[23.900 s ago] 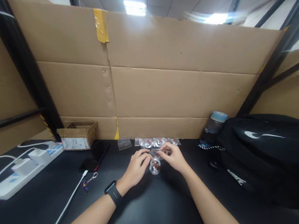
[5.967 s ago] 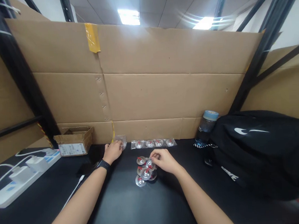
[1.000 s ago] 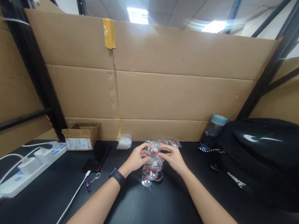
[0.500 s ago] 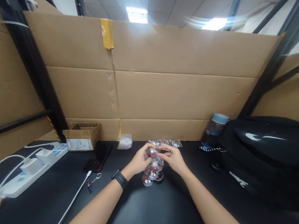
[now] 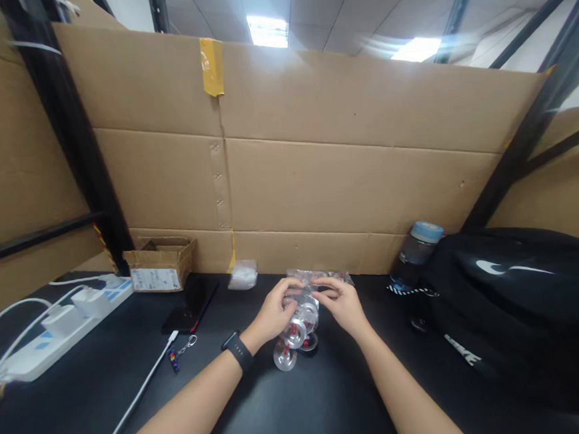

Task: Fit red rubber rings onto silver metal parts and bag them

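The left hand (image 5: 273,312) and right hand (image 5: 345,305) are close together over the middle of the black desk (image 5: 285,418), fingers curled, fingertips a narrow gap apart. Clear plastic (image 5: 306,294) shows between them; whether either hand pinches it cannot be told at this size. Round clear discs (image 5: 295,334) with red parts lie heaped and overlapping on the desk, just on the wearer's side of the fingertips. Behind the hands, partly hidden, bagged discs (image 5: 343,277) lie near the cardboard wall (image 5: 312,188). Clear bags (image 5: 242,275) rest to their left.
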`<state>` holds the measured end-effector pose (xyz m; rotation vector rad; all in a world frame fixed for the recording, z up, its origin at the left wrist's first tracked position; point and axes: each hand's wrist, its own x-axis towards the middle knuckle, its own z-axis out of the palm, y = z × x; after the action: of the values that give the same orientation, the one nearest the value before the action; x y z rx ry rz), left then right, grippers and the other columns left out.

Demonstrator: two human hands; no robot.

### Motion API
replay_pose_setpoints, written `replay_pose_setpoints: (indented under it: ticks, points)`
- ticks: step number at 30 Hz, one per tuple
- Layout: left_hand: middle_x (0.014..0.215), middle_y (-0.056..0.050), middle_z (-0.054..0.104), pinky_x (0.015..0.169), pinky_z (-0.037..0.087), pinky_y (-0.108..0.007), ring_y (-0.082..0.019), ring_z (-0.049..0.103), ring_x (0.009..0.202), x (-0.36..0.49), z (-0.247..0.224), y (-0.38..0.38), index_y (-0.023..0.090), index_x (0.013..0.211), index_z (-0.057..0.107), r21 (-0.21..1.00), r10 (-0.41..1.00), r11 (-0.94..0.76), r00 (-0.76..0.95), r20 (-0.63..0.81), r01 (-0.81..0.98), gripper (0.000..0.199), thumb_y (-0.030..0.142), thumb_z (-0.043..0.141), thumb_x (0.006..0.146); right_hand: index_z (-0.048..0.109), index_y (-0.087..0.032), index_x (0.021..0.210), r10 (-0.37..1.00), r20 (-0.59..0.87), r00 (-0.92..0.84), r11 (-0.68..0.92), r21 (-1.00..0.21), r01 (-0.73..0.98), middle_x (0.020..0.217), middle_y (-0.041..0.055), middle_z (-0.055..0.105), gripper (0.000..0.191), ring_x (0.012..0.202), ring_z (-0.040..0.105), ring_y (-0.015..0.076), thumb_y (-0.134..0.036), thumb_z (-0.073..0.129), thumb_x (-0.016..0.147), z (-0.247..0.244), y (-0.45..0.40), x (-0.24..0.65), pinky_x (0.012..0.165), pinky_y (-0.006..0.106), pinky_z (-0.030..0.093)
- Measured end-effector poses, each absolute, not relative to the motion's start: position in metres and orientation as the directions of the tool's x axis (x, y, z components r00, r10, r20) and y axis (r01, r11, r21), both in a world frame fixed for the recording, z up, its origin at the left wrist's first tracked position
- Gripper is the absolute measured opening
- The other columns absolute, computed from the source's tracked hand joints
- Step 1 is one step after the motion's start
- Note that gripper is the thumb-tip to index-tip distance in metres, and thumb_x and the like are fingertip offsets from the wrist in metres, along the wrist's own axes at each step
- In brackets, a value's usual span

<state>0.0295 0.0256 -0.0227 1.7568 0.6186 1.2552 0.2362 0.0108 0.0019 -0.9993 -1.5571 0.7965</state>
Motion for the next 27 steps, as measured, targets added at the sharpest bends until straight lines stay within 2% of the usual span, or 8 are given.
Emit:
replay_pose_setpoints:
  ticks: [3,6,10,13,17,20,23,27]
  points:
    - [0.112,-0.009,0.068,0.078,0.055,-0.027,-0.018,0.069,0.096,0.028,-0.021,0.028,0.018,0.114,0.060,0.899,0.846,-0.431,0.310,0.433,-0.080,0.026,0.020,0.060,0.088,0.072,-0.019,0.107,0.898,0.437,-0.049,0.438,-0.879,0.188,0.114,0.0107,0.074,0.032,0.081,0.076,0.0218,-0.036,0.077,0.080,0.003,0.012,0.238,0.077,0.033,0.061]
    - [0.098,-0.008,0.072,0.074,0.055,-0.027,-0.017,0.070,0.084,0.026,-0.019,0.030,0.015,0.110,0.065,0.921,0.876,-0.385,0.292,0.383,-0.053,0.026,0.029,0.065,0.088,0.073,-0.019,0.103,0.900,0.433,-0.036,0.432,-0.882,0.187,0.110,0.0110,0.075,0.031,0.080,0.075,0.0222,-0.038,0.078,0.079,0.004,0.012,0.239,0.075,0.033,0.060]
    - [0.085,-0.007,0.073,0.070,0.053,-0.026,-0.017,0.069,0.075,0.023,-0.020,0.033,0.013,0.107,0.069,0.930,0.885,-0.367,0.304,0.352,-0.010,0.031,0.032,0.072,0.082,0.074,-0.018,0.096,0.921,0.389,-0.015,0.383,-0.897,0.220,0.097,0.0101,0.077,0.031,0.075,0.075,0.0234,-0.041,0.079,0.076,0.007,0.012,0.242,0.069,0.032,0.059]
    - [0.074,-0.004,0.070,0.063,0.050,-0.024,-0.014,0.064,0.064,0.021,-0.023,0.035,0.013,0.107,0.071,0.921,0.880,-0.386,0.321,0.350,0.054,0.032,0.031,0.073,0.081,0.073,-0.017,0.092,0.931,0.362,-0.037,0.362,-0.908,0.210,0.090,0.0091,0.077,0.032,0.076,0.074,0.0233,-0.042,0.081,0.073,0.006,0.013,0.244,0.069,0.032,0.059]
    - [0.072,-0.003,0.068,0.057,0.046,-0.022,-0.012,0.059,0.058,0.019,-0.022,0.037,0.014,0.118,0.069,0.919,0.864,-0.391,0.366,0.346,0.054,0.041,0.028,0.073,0.080,0.072,-0.017,0.086,0.923,0.375,-0.090,0.386,-0.902,0.195,0.085,0.0070,0.075,0.032,0.075,0.072,0.0208,-0.041,0.084,0.069,0.005,0.017,0.247,0.070,0.032,0.058]
    - [0.071,-0.002,0.068,0.056,0.044,-0.021,-0.011,0.058,0.055,0.017,-0.017,0.037,0.013,0.125,0.066,0.926,0.855,-0.376,0.397,0.334,0.031,0.050,0.028,0.074,0.078,0.073,-0.017,0.089,0.928,0.353,-0.117,0.370,-0.910,0.189,0.087,0.0077,0.075,0.033,0.077,0.071,0.0207,-0.040,0.085,0.069,0.005,0.018,0.250,0.075,0.034,0.059]
    - [0.075,-0.004,0.069,0.056,0.044,-0.021,-0.010,0.057,0.056,0.015,-0.012,0.037,0.012,0.126,0.066,0.927,0.848,-0.374,0.412,0.334,0.020,0.053,0.028,0.076,0.076,0.075,-0.017,0.091,0.941,0.318,-0.114,0.333,-0.930,0.155,0.094,0.0099,0.077,0.033,0.087,0.073,0.0238,-0.040,0.085,0.069,0.005,0.018,0.253,0.083,0.037,0.058]
    - [0.084,-0.006,0.070,0.057,0.046,-0.021,-0.010,0.058,0.060,0.014,-0.009,0.036,0.012,0.125,0.067,0.929,0.842,-0.369,0.430,0.327,0.014,0.053,0.028,0.077,0.075,0.076,-0.016,0.095,0.942,0.309,-0.134,0.329,-0.930,0.164,0.097,0.0104,0.076,0.036,0.084,0.073,0.0238,-0.040,0.085,0.070,0.005,0.018,0.255,0.081,0.038,0.059]
